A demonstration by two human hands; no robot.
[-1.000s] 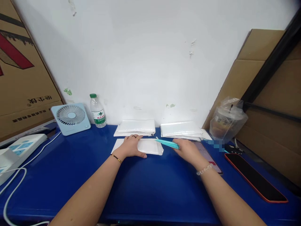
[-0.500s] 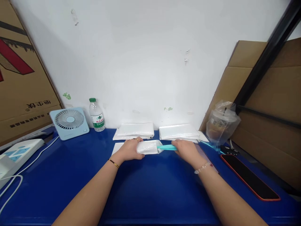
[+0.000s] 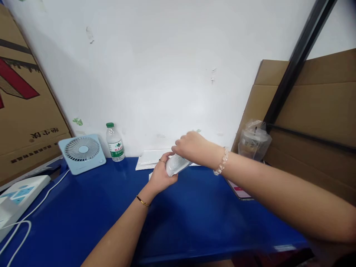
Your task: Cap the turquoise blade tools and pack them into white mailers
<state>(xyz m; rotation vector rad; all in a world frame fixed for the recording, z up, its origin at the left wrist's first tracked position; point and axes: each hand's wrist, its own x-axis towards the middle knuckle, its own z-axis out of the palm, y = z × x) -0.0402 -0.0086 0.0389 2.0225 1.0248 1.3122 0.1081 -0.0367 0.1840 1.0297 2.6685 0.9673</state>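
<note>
Clasped in the left hand (image 3: 162,175), the white padded pouch (image 3: 174,165) stood tilted just above the blue table (image 3: 194,215), near the stack of envelopes (image 3: 151,157). Right hand (image 3: 191,146) covered its upper end; whether those fingers pinched it could not be told.

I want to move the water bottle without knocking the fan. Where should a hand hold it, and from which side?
Probably grip the water bottle around its labelled middle, coming from the front right: it stands upright, the fan is close on its left and the wall is behind.
</note>
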